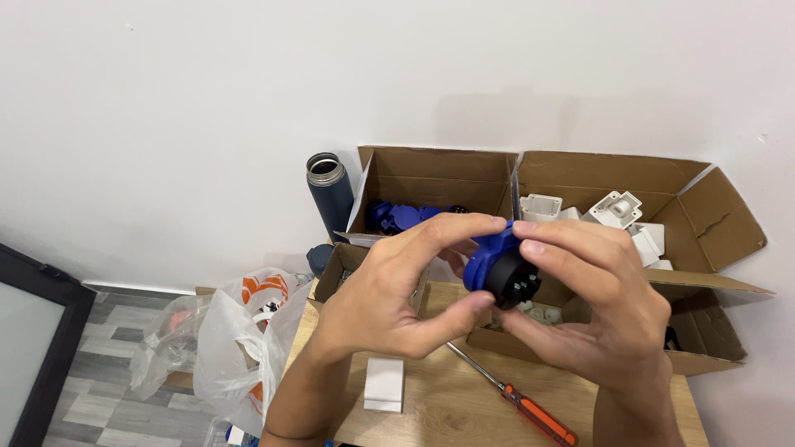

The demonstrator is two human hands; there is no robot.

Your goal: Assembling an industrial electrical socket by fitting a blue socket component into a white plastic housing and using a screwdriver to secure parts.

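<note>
Both my hands hold one blue and black round plastic socket part [499, 269] in front of me, above the wooden table [451, 406]. My left hand [397, 285] pinches its blue rim from the left with thumb and fingers. My right hand [584, 302] grips it from the right, fingers over the top and the thumb beneath. The black face with small metal screws points down and right. Much of the part is hidden by my fingers.
An orange-handled screwdriver [517, 401] and a small white box [384, 384] lie on the table. Behind stand cardboard boxes, one with blue parts [402, 217], one with white parts [617, 211]. A dark bottle [329, 194] stands at the wall; plastic bags [240, 331] hang left.
</note>
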